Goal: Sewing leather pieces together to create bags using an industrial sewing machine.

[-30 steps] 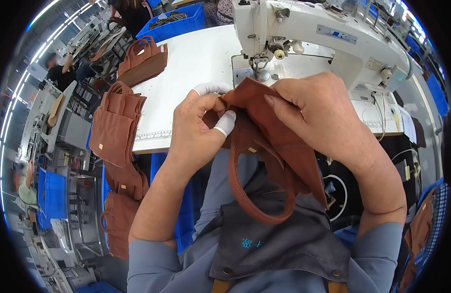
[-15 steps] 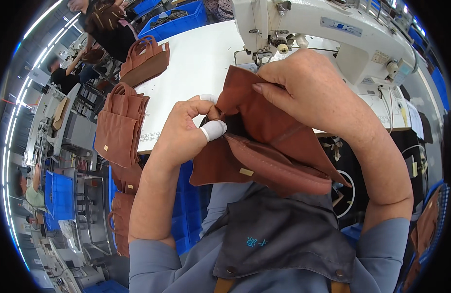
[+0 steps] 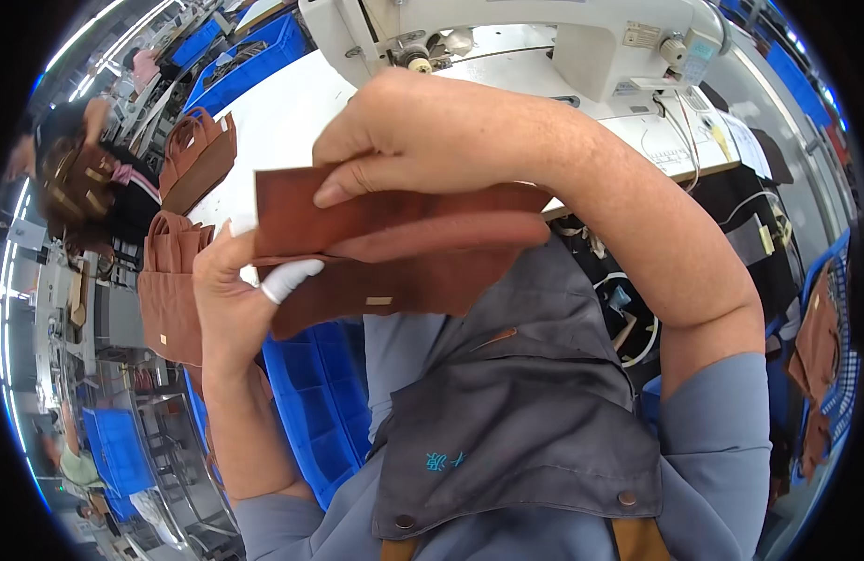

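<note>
While both hands hold it up between the person's lap and the sewing machine, a reddish-brown bag (image 3: 408,278) hangs at a slant over the near edge of the surface. The left hand (image 3: 228,297) is clamped on the bag's left end, its thumb, in a white cover (image 3: 290,280), lying across the upper edge of the front panel. The right hand (image 3: 404,136) pinches the raised back panel near its upper left corner, thumb in front and fingertips out of sight behind. A rolled handle (image 3: 450,236), slightly blurred, runs along the front panel's top, and a small gold-coloured plate (image 3: 378,301) sits lower down.

Below is a dark grey apron (image 3: 516,449), with a blue bin (image 3: 310,393) just beside the lap on the left. Past the bag stretches the white surface (image 3: 296,107); a stack of brown bags (image 3: 170,304) lies at its left edge, and another brown bag (image 3: 198,164) stands just beyond. Behind the right hand is the white sewing machine (image 3: 595,56), cut off by the upper rim. Farther off are a filled blue crate (image 3: 287,45) and, to the left, a person in dark clothing (image 3: 81,178).
</note>
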A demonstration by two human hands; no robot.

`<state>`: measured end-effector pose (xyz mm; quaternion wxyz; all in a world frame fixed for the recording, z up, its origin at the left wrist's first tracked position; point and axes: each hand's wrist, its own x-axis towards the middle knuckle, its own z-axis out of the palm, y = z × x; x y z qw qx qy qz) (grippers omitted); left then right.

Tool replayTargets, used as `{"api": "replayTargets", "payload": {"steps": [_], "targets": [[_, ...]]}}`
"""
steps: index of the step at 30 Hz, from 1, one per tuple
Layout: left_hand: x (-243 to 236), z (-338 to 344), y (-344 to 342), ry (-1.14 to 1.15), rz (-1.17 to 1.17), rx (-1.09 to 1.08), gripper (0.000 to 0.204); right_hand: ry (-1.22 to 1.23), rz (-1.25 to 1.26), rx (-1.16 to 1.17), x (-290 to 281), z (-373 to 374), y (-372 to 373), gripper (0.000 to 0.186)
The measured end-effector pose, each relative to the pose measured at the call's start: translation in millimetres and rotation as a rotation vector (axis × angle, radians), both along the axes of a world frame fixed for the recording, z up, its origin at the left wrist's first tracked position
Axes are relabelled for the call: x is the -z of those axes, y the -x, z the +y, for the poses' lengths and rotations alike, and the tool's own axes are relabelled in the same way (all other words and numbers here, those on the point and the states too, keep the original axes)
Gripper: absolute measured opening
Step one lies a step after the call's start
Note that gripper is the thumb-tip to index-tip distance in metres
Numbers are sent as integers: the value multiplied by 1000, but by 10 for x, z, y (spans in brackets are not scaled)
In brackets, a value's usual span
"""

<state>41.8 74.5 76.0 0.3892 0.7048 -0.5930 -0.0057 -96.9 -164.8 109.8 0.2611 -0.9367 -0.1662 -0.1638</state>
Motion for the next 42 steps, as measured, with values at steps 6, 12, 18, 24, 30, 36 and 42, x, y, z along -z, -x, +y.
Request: {"api": "replayTargets", "payload": {"steps": [6,12,18,24,30,36,42], "targets": [[262,137,-325,135,639,-135,32,-333,285,93,282,-350,208,31],[501,104,-656,139,773,-242,19,-472,491,41,805,-418,347,26],[720,78,-682,245,1041,-263,19,-848,538,292,1049,-336,394,24],[880,142,-499,347,1160,-283,21,-867,445,314,1124,-306,457,19],[976,256,-524,309,1177,-307,20,-1129,274,260,1127,-290,519,18],[811,12,-129,165,62,-602,50,-1073,298,329,1150,-225,536,17],[652,-589,684,-33,-455,-197,41,-1136,397,281,1172,-163,508,13]]}}
